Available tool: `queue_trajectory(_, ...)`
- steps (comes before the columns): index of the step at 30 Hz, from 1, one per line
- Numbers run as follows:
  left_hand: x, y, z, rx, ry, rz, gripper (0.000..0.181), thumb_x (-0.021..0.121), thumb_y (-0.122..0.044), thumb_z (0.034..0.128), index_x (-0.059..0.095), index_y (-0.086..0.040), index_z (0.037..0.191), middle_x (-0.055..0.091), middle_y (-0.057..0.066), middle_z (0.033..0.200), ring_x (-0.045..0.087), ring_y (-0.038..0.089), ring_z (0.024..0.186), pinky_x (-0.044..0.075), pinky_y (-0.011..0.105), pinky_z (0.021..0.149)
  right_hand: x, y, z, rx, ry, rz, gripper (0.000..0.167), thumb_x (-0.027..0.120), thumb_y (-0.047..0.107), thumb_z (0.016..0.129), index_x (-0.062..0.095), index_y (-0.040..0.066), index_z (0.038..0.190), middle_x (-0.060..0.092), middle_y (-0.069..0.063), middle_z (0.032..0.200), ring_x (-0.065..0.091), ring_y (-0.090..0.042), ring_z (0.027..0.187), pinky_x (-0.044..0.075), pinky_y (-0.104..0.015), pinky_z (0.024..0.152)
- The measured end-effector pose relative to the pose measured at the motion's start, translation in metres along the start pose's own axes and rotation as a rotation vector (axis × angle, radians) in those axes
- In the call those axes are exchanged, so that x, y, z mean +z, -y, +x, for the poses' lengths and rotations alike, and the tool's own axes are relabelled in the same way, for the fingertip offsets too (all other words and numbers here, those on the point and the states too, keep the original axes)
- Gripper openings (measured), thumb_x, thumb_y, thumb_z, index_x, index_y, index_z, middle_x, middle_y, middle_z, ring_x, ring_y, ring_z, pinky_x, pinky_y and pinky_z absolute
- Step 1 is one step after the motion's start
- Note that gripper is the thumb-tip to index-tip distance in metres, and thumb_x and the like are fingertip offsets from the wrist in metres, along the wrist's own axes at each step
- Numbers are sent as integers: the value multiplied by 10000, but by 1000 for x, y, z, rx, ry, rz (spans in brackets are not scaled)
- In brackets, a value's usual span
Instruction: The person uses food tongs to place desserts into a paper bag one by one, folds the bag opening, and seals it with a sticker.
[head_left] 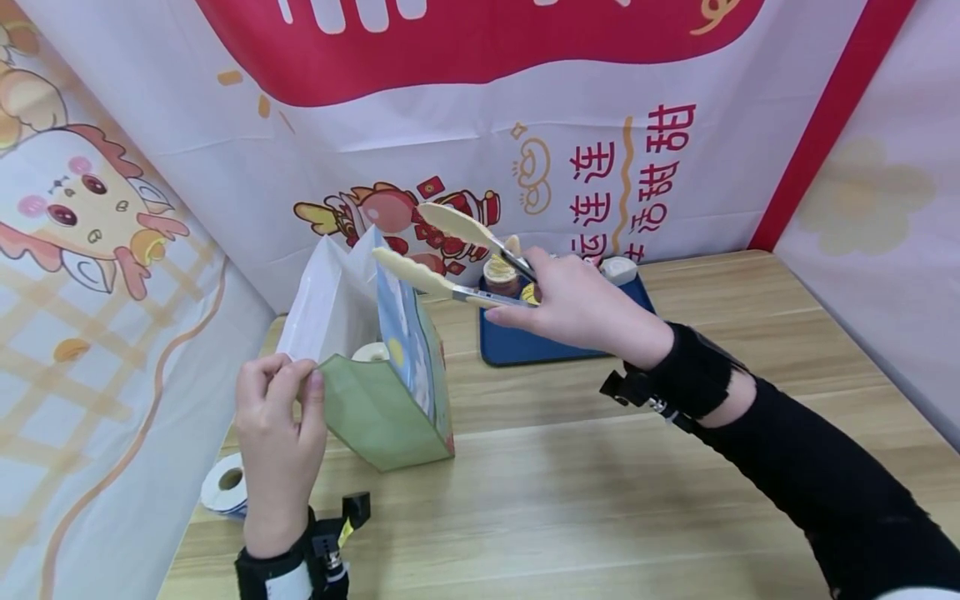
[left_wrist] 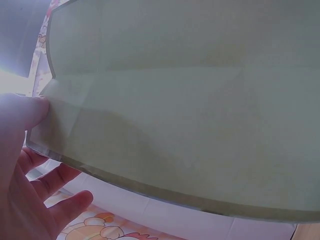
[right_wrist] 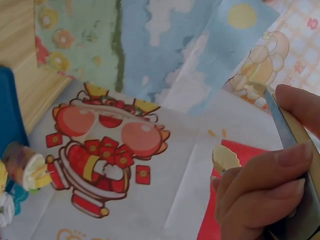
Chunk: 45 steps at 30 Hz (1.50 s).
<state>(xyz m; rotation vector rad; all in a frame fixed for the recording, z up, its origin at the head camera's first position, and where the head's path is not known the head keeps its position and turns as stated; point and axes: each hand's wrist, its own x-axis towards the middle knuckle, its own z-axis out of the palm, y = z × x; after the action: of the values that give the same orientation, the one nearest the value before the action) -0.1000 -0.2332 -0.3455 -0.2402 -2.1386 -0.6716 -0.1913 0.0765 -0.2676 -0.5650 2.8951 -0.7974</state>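
My left hand (head_left: pixel 277 417) pinches the upper corner of an upright paper bag (head_left: pixel 386 412), its thumb on one side of the paper. The bag is pale green on the side, with a painted sky and flowers on its right face, and its top is open. A round white item (head_left: pixel 371 352) shows inside. My right hand (head_left: pixel 585 300) holds a pair of tongs (head_left: pixel 416 273) with cream tips and metal arms. The tongs' tips are spread apart above the bag's right side, with nothing seen between them. In the right wrist view, fingers (right_wrist: pixel 260 190) curl around the tongs' arms.
A blue tray (head_left: pixel 517 350) stands behind my right hand, with several small food-like items, including a cup-shaped one (head_left: pixel 500 271). A white roll (head_left: pixel 225 483) lies left of my left wrist. Printed cloth (head_left: pixel 420 150) hangs behind the wooden table (head_left: pixel 540 500).
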Motion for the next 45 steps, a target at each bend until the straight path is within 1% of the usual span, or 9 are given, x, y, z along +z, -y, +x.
queue_trajectory(5, 0, 0, 0, -2, -1, 2, 75, 599, -13, 930, 640, 49, 942, 485, 247, 987, 439, 299, 858, 329, 298, 726, 6, -22, 3, 27, -39, 2, 783, 647, 641, 824, 475, 37, 1292, 648, -93, 945, 599, -202, 774, 440, -294, 593)
queue_trajectory(10, 0, 0, 0, -2, -2, 0, 76, 599, -15, 930, 639, 49, 938, 480, 245, 984, 433, 298, 859, 324, 301, 724, 13, -43, 3, 53, -50, -7, 820, 654, 620, 831, 452, -8, 1319, 612, -102, 862, 565, -209, 706, 403, -288, 556)
queue_trajectory(14, 0, 1, 0, -7, -2, 1, 76, 599, -16, 931, 639, 48, 941, 480, 244, 986, 434, 289, 857, 327, 299, 726, 18, -56, 5, 99, -33, -13, 881, 637, 642, 833, 414, -23, 1367, 578, -93, 820, 543, -209, 664, 393, -283, 527)
queue_trajectory(21, 0, 1, 0, -10, -3, 4, 85, 596, -23, 935, 637, 51, 947, 476, 246, 985, 440, 295, 858, 330, 299, 727, 28, -75, 8, 150, 2, 2, 1008, 626, 641, 843, 246, -8, 1514, 481, -40, 672, 525, -188, 561, 364, -278, 484)
queue_trajectory(23, 0, 1, 0, -10, -3, 4, 87, 596, -25, 936, 637, 51, 947, 477, 247, 987, 443, 300, 863, 332, 299, 729, 32, -79, 8, 159, 4, 1, 1001, 624, 637, 847, 245, -8, 1512, 464, -30, 654, 523, -187, 556, 358, -279, 486)
queue_trajectory(27, 0, 1, 0, -11, -5, 3, 88, 598, -26, 936, 637, 52, 945, 479, 248, 989, 446, 298, 863, 334, 299, 731, 39, -88, 11, 179, -2, 5, 937, 630, 624, 850, 319, -21, 1454, 462, -27, 646, 539, -196, 571, 367, -286, 498)
queue_trajectory(32, 0, 1, 0, -10, -9, -2, 84, 600, -19, 933, 638, 55, 945, 478, 248, 988, 440, 282, 856, 333, 296, 728, 46, -99, 15, 236, -4, 7, 934, 637, 633, 837, 344, -18, 1438, 510, -53, 697, 571, -212, 637, 401, -294, 525)
queue_trajectory(36, 0, 1, 0, -6, -8, 0, 84, 601, -21, 933, 638, 54, 943, 477, 246, 984, 442, 286, 855, 335, 292, 724, 51, -108, 17, 272, 2, -13, 918, 638, 633, 836, 359, -25, 1413, 523, -77, 736, 569, -219, 641, 405, -294, 517)
queue_trajectory(45, 0, -1, 0, -11, 2, 13, 87, 599, -24, 936, 642, 50, 948, 481, 245, 984, 445, 291, 845, 336, 282, 715, 62, -123, 19, 295, 17, -27, 962, 618, 666, 832, 359, -70, 1394, 534, -99, 761, 562, -213, 617, 382, -285, 489)
